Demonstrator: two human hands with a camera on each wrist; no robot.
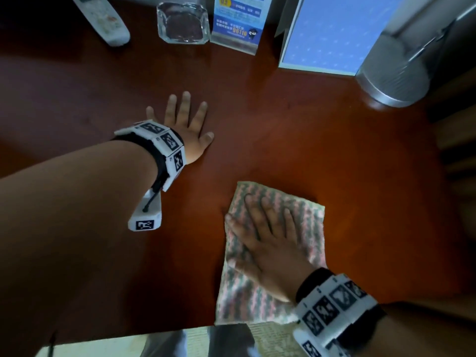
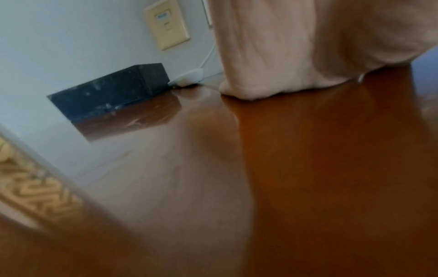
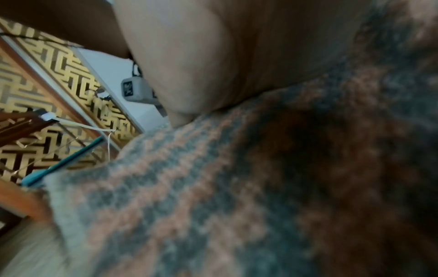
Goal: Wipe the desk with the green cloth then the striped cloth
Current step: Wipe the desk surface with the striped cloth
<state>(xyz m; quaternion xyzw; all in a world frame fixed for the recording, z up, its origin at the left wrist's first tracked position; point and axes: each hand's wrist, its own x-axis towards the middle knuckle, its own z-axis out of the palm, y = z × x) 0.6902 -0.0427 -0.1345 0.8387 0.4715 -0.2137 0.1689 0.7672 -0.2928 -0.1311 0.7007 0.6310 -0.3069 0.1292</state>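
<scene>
The striped cloth (image 1: 262, 284), pink and grey-green, lies flat on the red-brown desk (image 1: 347, 163) near its front edge. My right hand (image 1: 268, 235) presses down on it with fingers straight and spread; the right wrist view shows the palm (image 3: 213, 65) on the cloth's weave (image 3: 213, 196). My left hand (image 1: 184, 122) rests flat on the bare desk to the left and farther back, fingers spread, holding nothing; its palm (image 2: 308, 46) meets the wood in the left wrist view. No green cloth shows in any view.
Along the back stand a white remote (image 1: 103, 19), a glass ashtray (image 1: 183, 21), a blue sign stand (image 1: 238, 24), a blue card (image 1: 332, 34) and a silver cylinder (image 1: 401, 68). A black box (image 2: 111, 90) sits by the wall. Patterned carpet (image 3: 47, 93) lies below the desk's edge.
</scene>
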